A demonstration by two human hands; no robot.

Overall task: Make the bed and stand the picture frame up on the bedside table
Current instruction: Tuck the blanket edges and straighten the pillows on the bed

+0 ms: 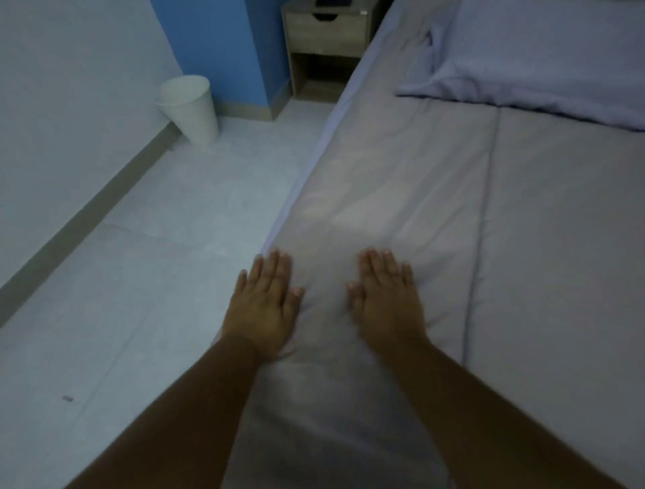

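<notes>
A grey cover (523, 216) lies spread over the bed, with a lavender pillow (544, 59) at the head end on the upper right. My left hand (265, 303) lies flat with straight fingers on the cover at the bed's left edge. My right hand (387, 296) presses flat on the cover a little further in. Small creases bunch between the two hands. The wooden bedside table (326, 38) stands at the top beside the bed. A dark object (331, 3) lies on its top, cut off by the frame edge; I cannot tell what it is.
A white waste bin (190, 108) stands on the pale tiled floor (157, 227) against the wall at the upper left. A blue wall section (216, 49) runs behind it. A small dark speck (67, 398) lies on the floor at the lower left.
</notes>
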